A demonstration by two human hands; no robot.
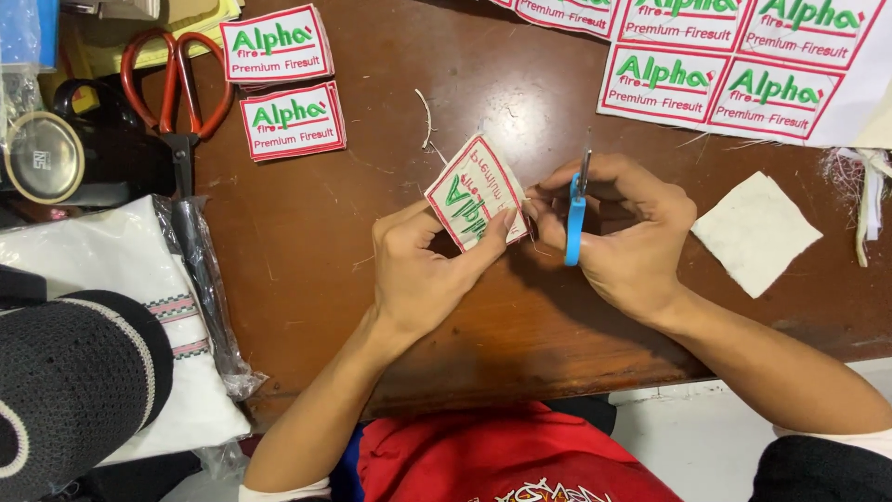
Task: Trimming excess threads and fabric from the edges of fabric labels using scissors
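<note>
Two hands are seen above a brown wooden worktop (307,270), meeting near its middle; an embroidered patch (476,192), white with a red border and green lettering, is pinched at its lower edge by the left hand (423,270), thumb and fingers closed on it, and it is held tilted, raised off the wood. A small blue thread snipper (576,218) is gripped in the right hand (627,237), whose fingers are curled around it; its metal tip is pointed up, just beside the patch's right edge; whether the blades touch the cloth cannot be told.

Two finished patches (283,84) are laid one below the other at the upper left, near a pair of red-handled scissors (177,88); an uncut sheet of patches (743,60) is spread at the upper right; a plain white fabric square (757,232) is lying to the right of the right hand, apart from it. A folded white cloth in a clear bag (130,307) is resting at the left edge; a loose thread (426,119) is lying above the held patch.
</note>
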